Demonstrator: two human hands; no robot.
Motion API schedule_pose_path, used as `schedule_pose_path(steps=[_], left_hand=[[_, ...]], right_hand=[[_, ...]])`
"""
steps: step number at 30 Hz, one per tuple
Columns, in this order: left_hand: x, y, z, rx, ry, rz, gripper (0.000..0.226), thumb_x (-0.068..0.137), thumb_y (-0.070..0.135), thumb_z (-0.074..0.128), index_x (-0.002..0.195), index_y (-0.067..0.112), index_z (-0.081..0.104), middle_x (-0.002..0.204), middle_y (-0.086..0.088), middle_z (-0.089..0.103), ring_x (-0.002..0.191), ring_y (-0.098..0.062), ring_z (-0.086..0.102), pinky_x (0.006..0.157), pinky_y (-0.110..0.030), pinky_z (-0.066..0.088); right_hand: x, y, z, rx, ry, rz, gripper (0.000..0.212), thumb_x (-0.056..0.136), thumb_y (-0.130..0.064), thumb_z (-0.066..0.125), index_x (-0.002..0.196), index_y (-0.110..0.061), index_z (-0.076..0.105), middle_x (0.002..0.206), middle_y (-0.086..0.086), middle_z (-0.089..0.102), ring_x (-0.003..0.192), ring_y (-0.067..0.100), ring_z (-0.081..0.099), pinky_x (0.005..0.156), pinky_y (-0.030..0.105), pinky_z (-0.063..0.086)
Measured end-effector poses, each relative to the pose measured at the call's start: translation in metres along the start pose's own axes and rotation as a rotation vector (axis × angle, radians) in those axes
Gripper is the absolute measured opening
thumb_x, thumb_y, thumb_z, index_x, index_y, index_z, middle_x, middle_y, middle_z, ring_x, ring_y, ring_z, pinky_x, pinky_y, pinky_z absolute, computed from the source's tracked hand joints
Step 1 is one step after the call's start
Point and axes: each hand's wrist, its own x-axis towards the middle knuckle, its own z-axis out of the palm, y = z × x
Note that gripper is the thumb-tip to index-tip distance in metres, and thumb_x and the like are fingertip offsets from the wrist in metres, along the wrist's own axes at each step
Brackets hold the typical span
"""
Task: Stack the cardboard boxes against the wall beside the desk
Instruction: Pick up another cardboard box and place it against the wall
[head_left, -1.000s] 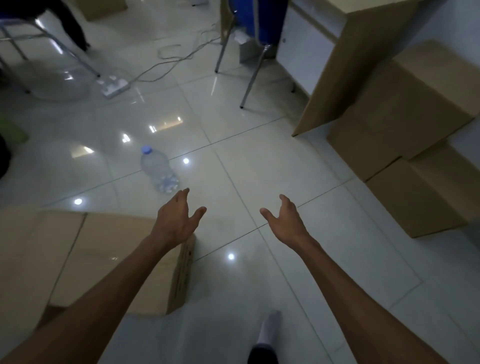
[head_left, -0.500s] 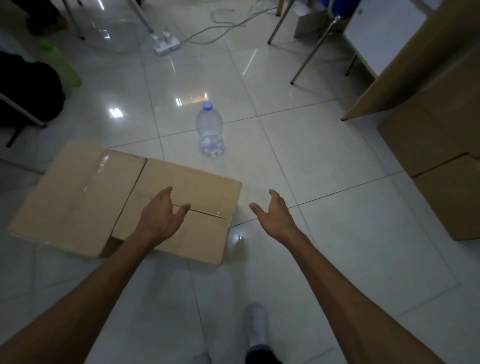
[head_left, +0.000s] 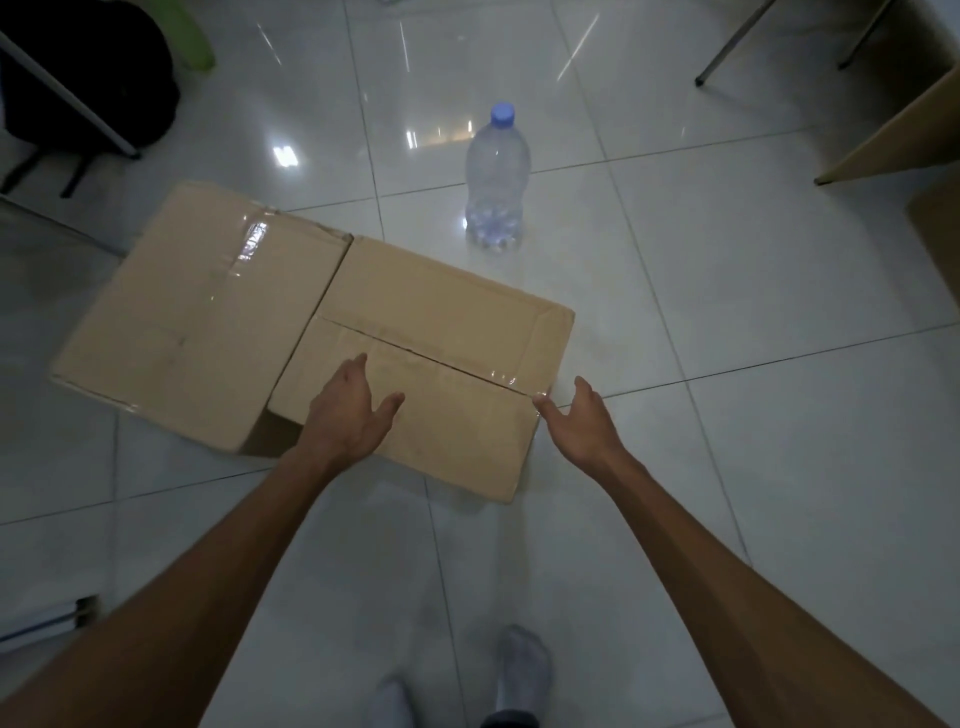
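Head view: two cardboard boxes lie flat, side by side, touching, on the tiled floor (head_left: 727, 312). Near box (head_left: 447, 332): long axis from near-left to far-right. Left hand (head_left: 349, 413) above it, grip apart. Right hand (head_left: 582, 422) beside its right edge, grip apart.

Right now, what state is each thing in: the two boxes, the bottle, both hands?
Near box: on the floor, flaps shut, top seam taped, touching the far box.
Far box: on the floor, shut, taped.
Bottle: upright on the floor beyond the near box, cap on.
Left hand: open, over the near box's top, holding nothing.
Right hand: open, at the near box's right edge, holding nothing.
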Motion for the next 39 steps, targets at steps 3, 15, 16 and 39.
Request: schedule_pose_path(steps=[3, 15, 16, 39], left_hand=[[0.018, -0.019, 0.010, 0.023, 0.008, 0.001, 0.079, 0.095, 0.045, 0.052, 0.152, 0.002, 0.017, 0.158, -0.022, 0.021, 0.144, -0.035, 0.025, 0.116, -0.047, 0.026], [0.054, -0.101, 0.030, 0.276, -0.011, 0.250, 0.085, 0.095, 0.057, 0.036, 0.154, 0.007, 0.000, 0.160, -0.022, -0.010, 0.149, -0.036, -0.007, 0.121, -0.049, 0.007], [0.056, -0.104, 0.032, 0.282, 0.007, 0.273, 0.086, 0.095, 0.062, 0.029, 0.155, 0.010, -0.002, 0.160, -0.020, -0.012, 0.149, -0.035, -0.009, 0.120, -0.049, 0.004], [0.071, -0.087, 0.060, 0.215, 0.117, 0.467, 0.077, 0.092, 0.066, 0.026, 0.156, 0.027, 0.006, 0.163, -0.004, -0.015, 0.149, -0.021, -0.017, 0.120, -0.047, -0.010]], right_hand=[[0.014, 0.008, 0.025, 0.058, 0.026, 0.038, 0.070, 0.096, -0.040, 0.057, 0.148, -0.002, 0.030, 0.152, 0.017, 0.037, 0.140, 0.031, 0.036, 0.108, 0.034, 0.032], [0.032, 0.019, 0.110, 0.328, 0.348, 0.103, 0.063, 0.094, -0.029, 0.061, 0.146, -0.010, 0.032, 0.140, 0.012, 0.049, 0.128, 0.028, 0.049, 0.103, 0.032, 0.041], [0.033, 0.020, 0.116, 0.336, 0.382, 0.102, 0.063, 0.095, -0.030, 0.060, 0.147, -0.009, 0.031, 0.142, 0.012, 0.048, 0.129, 0.027, 0.048, 0.103, 0.030, 0.039], [0.076, 0.063, 0.078, -0.034, 0.601, -0.050, 0.062, 0.095, -0.062, 0.041, 0.138, -0.017, 0.040, 0.133, 0.006, 0.058, 0.116, 0.032, 0.058, 0.091, 0.041, 0.045]])
